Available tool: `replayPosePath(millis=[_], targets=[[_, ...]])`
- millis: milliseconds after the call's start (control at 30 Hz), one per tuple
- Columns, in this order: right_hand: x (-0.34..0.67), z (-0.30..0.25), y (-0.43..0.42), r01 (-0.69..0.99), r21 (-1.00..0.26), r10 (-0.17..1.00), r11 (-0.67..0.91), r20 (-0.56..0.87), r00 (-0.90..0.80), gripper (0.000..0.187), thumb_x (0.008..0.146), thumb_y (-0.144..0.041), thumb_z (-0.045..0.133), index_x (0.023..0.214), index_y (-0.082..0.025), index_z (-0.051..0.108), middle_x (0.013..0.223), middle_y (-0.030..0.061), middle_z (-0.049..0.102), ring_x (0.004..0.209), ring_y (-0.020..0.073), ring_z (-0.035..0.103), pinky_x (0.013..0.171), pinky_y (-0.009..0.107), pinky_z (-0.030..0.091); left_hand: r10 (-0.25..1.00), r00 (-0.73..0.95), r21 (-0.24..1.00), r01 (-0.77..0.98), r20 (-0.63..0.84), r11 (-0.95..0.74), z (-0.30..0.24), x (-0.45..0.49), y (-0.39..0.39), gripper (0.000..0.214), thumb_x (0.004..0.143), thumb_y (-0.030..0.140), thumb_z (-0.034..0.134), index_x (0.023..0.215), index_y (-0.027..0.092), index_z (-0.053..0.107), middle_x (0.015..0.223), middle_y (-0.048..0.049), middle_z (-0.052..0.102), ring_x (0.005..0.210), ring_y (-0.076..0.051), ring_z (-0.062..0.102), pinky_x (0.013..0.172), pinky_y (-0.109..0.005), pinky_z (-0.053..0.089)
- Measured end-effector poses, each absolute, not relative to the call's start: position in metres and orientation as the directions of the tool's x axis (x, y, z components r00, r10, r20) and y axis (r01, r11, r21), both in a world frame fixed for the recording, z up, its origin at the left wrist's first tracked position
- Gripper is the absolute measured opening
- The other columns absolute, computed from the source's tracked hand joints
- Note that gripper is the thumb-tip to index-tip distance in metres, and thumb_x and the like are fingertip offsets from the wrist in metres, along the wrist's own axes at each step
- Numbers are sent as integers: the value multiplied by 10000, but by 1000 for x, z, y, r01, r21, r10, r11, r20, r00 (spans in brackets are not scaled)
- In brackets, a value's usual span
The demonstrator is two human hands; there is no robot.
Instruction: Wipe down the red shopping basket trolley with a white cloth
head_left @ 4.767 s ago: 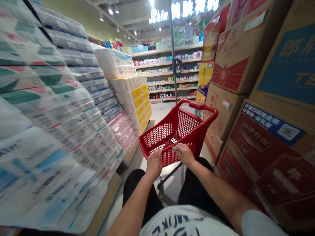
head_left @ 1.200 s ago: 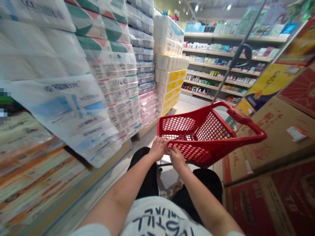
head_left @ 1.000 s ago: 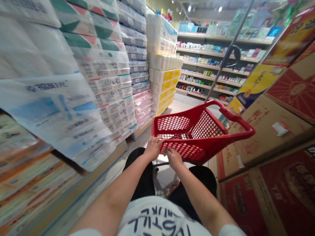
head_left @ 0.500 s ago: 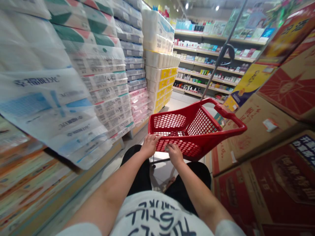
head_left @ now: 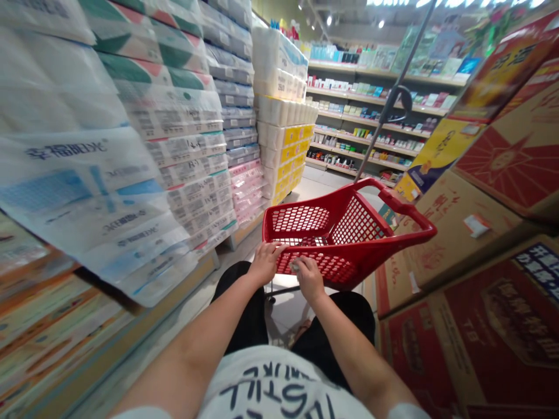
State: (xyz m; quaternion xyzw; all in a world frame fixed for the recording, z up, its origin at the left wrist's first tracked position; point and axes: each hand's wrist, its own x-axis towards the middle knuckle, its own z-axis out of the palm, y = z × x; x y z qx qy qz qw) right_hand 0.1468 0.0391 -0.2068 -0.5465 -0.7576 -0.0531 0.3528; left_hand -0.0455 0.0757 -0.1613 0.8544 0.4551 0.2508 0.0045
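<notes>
A red plastic shopping cart (head_left: 349, 256), with walls full of holes, stands sideways in front of my knees. My left hand (head_left: 264, 263) grips its near left corner, fingers bent over the rim. Against the near side wall is my right hand (head_left: 309, 276), closed in a pinch. Between its thumb and fingers shows a small pale, crumpled-looking thing (head_left: 296, 265), too small to name. Something dark and small lies on the cart's bottom, partly hidden by the near wall.
Wrapped tissue packs (head_left: 183, 116) are stacked high along the left. Printed cartons (head_left: 437, 244) line the right side, close to the cart's handle (head_left: 395, 201). A slanting metal pole (head_left: 384, 110) rises behind the cart. Farther off are stocked shelves (head_left: 367, 99) and pale tiled floor (head_left: 325, 174).
The view has tilted up slightly, so everything sits a little lower and a lit sign shows at the top. Both hands keep their places at the cart.
</notes>
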Motion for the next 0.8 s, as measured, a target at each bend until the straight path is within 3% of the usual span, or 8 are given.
replayPosePath(millis=[200, 333, 467, 633, 800], targets=[[147, -207, 38, 871, -356, 844, 338, 524, -113, 278, 831, -126, 474, 953, -215, 708, 955, 72, 649, 895, 217, 549, 759, 297, 461, 775, 459, 230, 776, 435, -588, -165, -46, 76, 701, 682, 51, 476, 1343, 280, 423, 1296, -51, 468, 1214, -238, 377, 1124, -480, 204], [146, -206, 37, 842, -394, 806, 370, 586, -80, 289, 854, -142, 460, 1029, -199, 683, 1029, 80, 631, 942, 203, 543, 832, 292, 446, 774, 452, 249, 767, 443, -591, -164, -46, 75, 700, 692, 58, 474, 1348, 295, 416, 1296, -50, 467, 1217, -237, 379, 1119, -488, 209], [144, -202, 40, 861, -406, 840, 308, 541, -45, 227, 818, -127, 507, 922, -174, 703, 907, 84, 638, 847, 202, 548, 739, 276, 456, 780, 451, 252, 770, 433, -586, -162, -46, 74, 697, 705, 66, 478, 1355, 307, 404, 1297, -47, 467, 1225, -240, 377, 1119, -492, 208], [140, -197, 41, 862, -393, 816, 321, 577, -40, 264, 839, -132, 480, 1001, -183, 682, 999, 84, 619, 935, 208, 532, 815, 291, 441, 787, 446, 250, 778, 427, -577, -162, -45, 73, 690, 708, 66, 473, 1353, 301, 406, 1304, -47, 460, 1227, -240, 369, 1123, -496, 199], [140, -195, 38, 863, -379, 819, 335, 570, -68, 261, 824, -122, 494, 1013, -184, 663, 940, 77, 609, 900, 200, 532, 810, 290, 443, 787, 452, 252, 775, 420, -579, -159, -45, 70, 680, 706, 64, 469, 1348, 282, 418, 1294, -57, 470, 1224, -240, 370, 1125, -492, 203]])
